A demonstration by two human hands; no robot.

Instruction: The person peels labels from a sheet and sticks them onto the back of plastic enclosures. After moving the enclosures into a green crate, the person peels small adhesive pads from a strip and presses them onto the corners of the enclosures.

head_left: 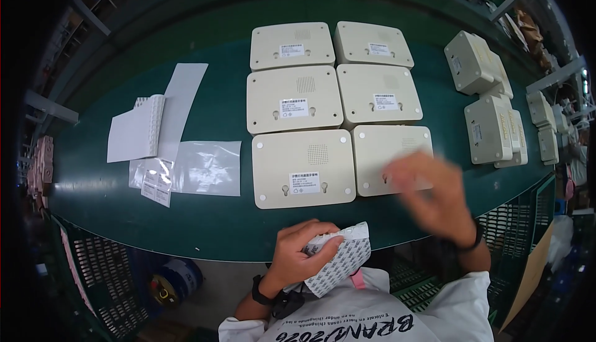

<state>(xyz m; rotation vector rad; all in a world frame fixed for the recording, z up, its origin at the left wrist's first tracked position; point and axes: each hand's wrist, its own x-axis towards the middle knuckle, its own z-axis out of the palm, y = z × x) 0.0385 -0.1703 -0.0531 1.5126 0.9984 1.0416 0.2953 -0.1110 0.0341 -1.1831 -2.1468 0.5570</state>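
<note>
Head view: left hand (300, 250) grips grey-printed white sheet (343, 262); right hand (436, 193), hold unclear, seemingly corner-padding cream rectangular box (380, 146) beneath, needing aim.

One head-worn fisheye view looks steeply down and forward across the green table (211, 233), whose near edge curves through the lower half of the frame. It is close to the work: the white shirt (379, 308) fills bottom centre, the left hand (304, 252) just above, the right hand (434, 193) farther up and right. Dark rounding closes the corners.
</note>
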